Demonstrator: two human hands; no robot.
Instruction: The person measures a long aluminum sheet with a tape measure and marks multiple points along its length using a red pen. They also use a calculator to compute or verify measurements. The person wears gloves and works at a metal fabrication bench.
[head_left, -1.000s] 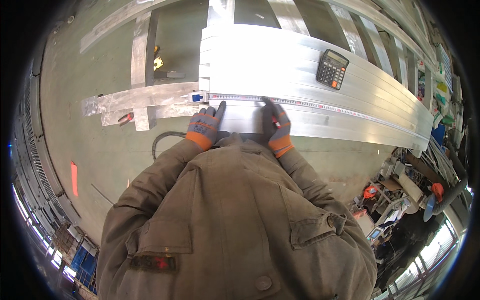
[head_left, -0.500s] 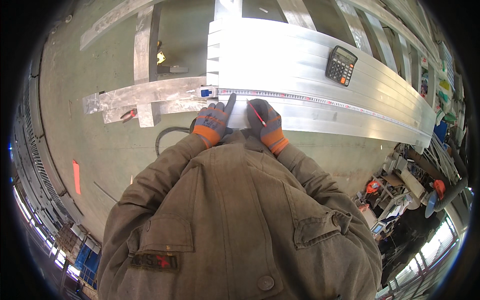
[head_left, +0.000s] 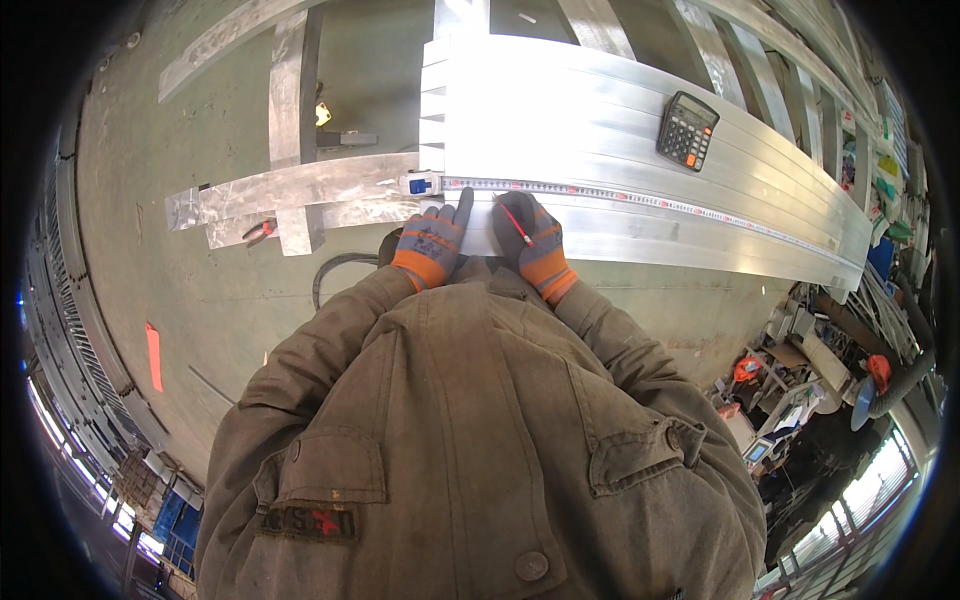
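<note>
Several long silver metal profiles (head_left: 640, 232) lie side by side before me. Across them stretches a tape measure's pale blade (head_left: 590, 191), pulled out to the right from its blue-and-white case (head_left: 421, 184) at their left end. My left hand (head_left: 432, 240), in a grey and orange glove, rests at the near edge with its index finger stretched toward the blade. Beside it, my gloved right hand (head_left: 538, 246) grips a red pencil (head_left: 515, 222), tilted with its upper end toward the tape. On the profiles farther right lies a black calculator (head_left: 687, 130).
Metal beams (head_left: 290, 100) support the profiles. Red-handled pliers (head_left: 260, 232) lie on the left beam. A dark coiled cable (head_left: 335, 270) is on the floor by my left arm, an orange-red strip (head_left: 153, 356) farther left. Clutter (head_left: 790, 390) crowds the lower right.
The whole bench scene sits slightly farther right in the picture. Both hands keep nearly the same places by the tape, and the pencil stays in my right hand.
</note>
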